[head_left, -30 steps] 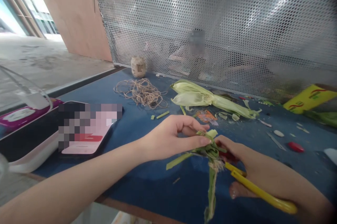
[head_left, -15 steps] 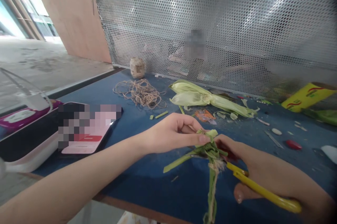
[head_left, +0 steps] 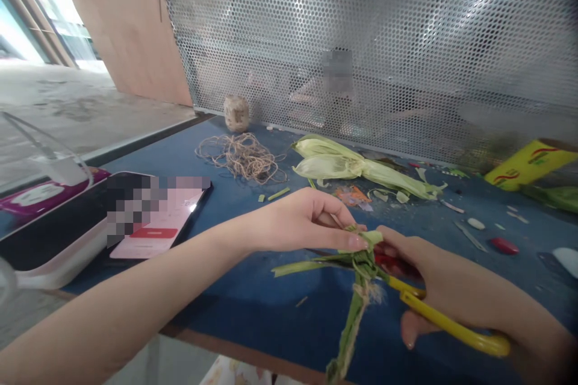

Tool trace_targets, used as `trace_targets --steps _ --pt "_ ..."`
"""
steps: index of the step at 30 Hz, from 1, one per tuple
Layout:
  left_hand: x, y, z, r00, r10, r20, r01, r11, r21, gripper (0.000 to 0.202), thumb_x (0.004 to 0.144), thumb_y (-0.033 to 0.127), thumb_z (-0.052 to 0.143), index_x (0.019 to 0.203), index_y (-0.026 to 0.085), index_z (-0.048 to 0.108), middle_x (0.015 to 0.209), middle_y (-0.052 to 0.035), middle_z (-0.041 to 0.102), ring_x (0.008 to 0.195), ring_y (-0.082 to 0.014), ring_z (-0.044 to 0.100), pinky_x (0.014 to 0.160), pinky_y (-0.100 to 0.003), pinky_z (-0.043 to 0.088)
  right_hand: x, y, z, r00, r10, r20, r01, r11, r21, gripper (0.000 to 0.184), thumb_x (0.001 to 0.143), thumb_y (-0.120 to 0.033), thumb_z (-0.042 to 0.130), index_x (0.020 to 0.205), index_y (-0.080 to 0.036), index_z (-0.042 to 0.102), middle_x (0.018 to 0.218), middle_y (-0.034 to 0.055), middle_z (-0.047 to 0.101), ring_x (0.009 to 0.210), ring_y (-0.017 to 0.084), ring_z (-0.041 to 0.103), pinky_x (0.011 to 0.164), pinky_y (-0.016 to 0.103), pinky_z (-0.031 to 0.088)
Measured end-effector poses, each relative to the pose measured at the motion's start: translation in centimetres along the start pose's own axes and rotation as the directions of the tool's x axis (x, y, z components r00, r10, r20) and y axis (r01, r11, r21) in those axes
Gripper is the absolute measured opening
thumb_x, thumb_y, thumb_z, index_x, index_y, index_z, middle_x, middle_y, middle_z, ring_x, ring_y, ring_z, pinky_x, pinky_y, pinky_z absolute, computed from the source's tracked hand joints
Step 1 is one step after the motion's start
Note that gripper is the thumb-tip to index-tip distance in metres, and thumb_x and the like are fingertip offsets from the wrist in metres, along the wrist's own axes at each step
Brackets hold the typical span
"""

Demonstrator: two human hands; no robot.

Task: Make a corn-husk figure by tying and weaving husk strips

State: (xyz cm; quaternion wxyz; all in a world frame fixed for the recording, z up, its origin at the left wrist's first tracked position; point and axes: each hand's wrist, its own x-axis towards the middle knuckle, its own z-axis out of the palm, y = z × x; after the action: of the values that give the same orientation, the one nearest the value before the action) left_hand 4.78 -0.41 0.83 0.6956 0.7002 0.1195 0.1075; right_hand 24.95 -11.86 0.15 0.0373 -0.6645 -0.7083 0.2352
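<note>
My left hand pinches a knotted bundle of green corn husk between thumb and fingers. Frayed twine is wound below the knot, and a long green strip hangs past the table's front edge. My right hand is wrapped around yellow-handled scissors; something red shows beneath its fingers. Their blades run behind and beside the knot, partly hidden by it, alongside a flat green strip sticking out to the left. How far the blades are parted, I cannot tell.
Pale corn husks and tangled twine lie behind my hands on the blue table. A phone rests at left, a twine roll at the back, a yellow tube at right. Perforated metal panel stands behind.
The knotted husk and my left hand have shifted slightly right and up. The hanging strip's lower end has swung left. The scissors stay in my right hand, with more blade showing.
</note>
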Motion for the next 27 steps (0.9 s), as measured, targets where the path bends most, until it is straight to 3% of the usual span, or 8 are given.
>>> trace_targets --steps 3,12,19,23,27 --pt "0.1 0.0 0.0 1.0 0.007 0.013 -0.007 1.0 0.012 0.005 0.074 0.02 0.063 0.075 0.015 0.062 0.064 0.0032 0.063 0.081 -0.0123 0.061 0.081 -0.026 0.044 0.2 -0.3 0.1 1.0 -0.009 0.021 0.01 1.0 -0.007 0.063 0.046 -0.051 0.076 0.096 -0.022 0.049 0.089 0.0027 0.063 0.074 0.022 0.059 0.058 0.026 0.045" --pt "-0.1 0.3 -0.2 1.0 -0.009 -0.018 0.009 1.0 -0.004 0.003 0.074 0.016 0.063 0.073 0.014 0.061 0.059 0.006 0.059 0.055 -0.0027 0.052 0.056 -0.012 0.041 0.4 -0.1 0.6 1.0 0.01 -0.013 -0.01 0.999 -0.037 0.06 0.051 -0.052 0.073 0.098 -0.023 0.048 0.093 0.0039 0.062 0.08 0.024 0.059 0.059 0.028 0.042" --pt "0.9 -0.1 -0.7 0.997 -0.004 -0.079 0.015 0.991 0.137 0.006 0.073 0.019 0.064 0.072 0.014 0.061 0.062 0.0038 0.064 0.057 -0.0055 0.056 0.06 -0.017 0.044 1.5 -0.3 0.3 0.999 0.038 -0.034 -0.039 0.999 -0.034 0.057 0.055 -0.055 0.069 0.093 -0.023 0.044 0.094 0.0038 0.062 0.082 0.025 0.059 0.065 0.031 0.042" --pt "1.0 0.0 -1.4 0.994 0.054 -0.098 -0.031 0.976 0.216 0.011 0.072 0.025 0.064 0.077 0.015 0.061 0.066 0.0015 0.066 0.068 -0.0107 0.061 0.067 -0.022 0.045 2.2 -0.8 0.3 0.999 0.007 -0.038 -0.009 0.998 -0.064 0.054 0.058 -0.059 0.065 0.089 -0.022 0.043 0.086 0.0037 0.062 0.075 0.024 0.059 0.061 0.03 0.04" --pt "0.9 -0.1 -1.7 0.99 0.08 -0.114 -0.046 0.961 0.272 0.017 0.072 0.031 0.063 0.079 0.015 0.061 0.065 0.0016 0.065 0.059 -0.0084 0.057 0.058 -0.019 0.042 2.5 -0.9 0.4 0.998 -0.003 -0.069 -0.008 0.988 -0.157 0.053 0.058 -0.062 0.063 0.086 -0.022 0.041 0.074 0.0023 0.061 0.067 0.026 0.06 0.055 0.029 0.036"
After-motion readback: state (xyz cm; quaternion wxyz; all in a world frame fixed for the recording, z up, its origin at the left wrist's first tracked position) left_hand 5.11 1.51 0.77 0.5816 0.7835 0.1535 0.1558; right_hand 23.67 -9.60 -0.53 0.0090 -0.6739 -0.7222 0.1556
